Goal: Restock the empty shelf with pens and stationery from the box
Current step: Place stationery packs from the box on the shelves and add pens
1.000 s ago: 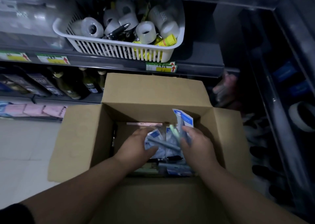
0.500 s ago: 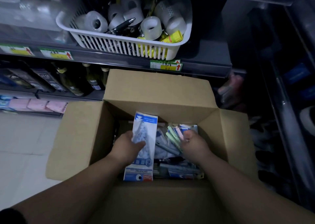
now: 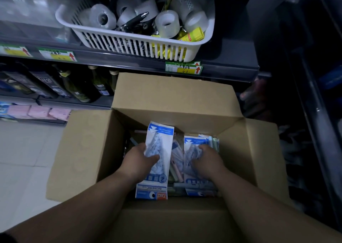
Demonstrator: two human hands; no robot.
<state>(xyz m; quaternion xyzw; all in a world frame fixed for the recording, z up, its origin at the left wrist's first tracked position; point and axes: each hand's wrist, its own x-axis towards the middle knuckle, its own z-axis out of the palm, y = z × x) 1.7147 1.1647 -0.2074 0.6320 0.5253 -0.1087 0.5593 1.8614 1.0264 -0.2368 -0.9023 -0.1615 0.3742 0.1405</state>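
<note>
Dim aisle, shelf (image 3: pixel 233 55) beyond the hands: left hand (image 3: pixel 138 161) gripped a geometry pack (image 3: pixel 159 137), right hand (image 3: pixel 208 161) a second pack (image 3: pixel 194 143); slick wrappers might slip into the box (image 3: pixel 175 98).

Dim store light reaches me mostly from the left, brightest on the pale floor tiles (image 3: pixel 22 150) and the white basket (image 3: pixel 129 45). Shadow pools inside the cardboard box (image 3: pixel 175 98). The right-hand shelving (image 3: pixel 314 104) sinks near-black, perhaps underexposed. Wide-angle distortion bows the frame edges; the upper left corner looks soft.
</note>
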